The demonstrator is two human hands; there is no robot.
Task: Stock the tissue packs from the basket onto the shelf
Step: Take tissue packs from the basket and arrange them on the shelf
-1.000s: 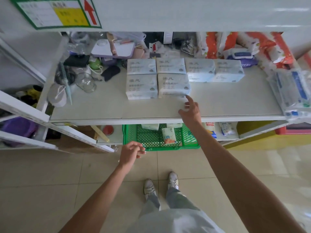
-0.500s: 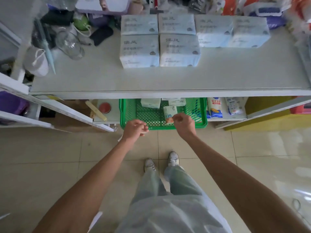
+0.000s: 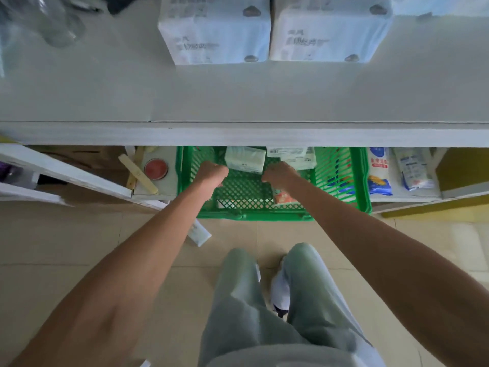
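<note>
Left hand (image 3: 213, 173), right hand (image 3: 280, 176) now down in green basket (image 3: 254, 215), flanking tissue pack (image 3: 244, 160) (either grip: cannot tell)

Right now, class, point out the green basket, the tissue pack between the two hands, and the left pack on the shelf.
green basket (image 3: 264, 215): head view, front rim.
tissue pack between the hands (image 3: 244, 160): head view, top face.
left pack on the shelf (image 3: 214, 30): head view, front face.

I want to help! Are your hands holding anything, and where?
Cannot tell: left hand and right hand flank the pale green tissue pack, fingers hidden.
</note>
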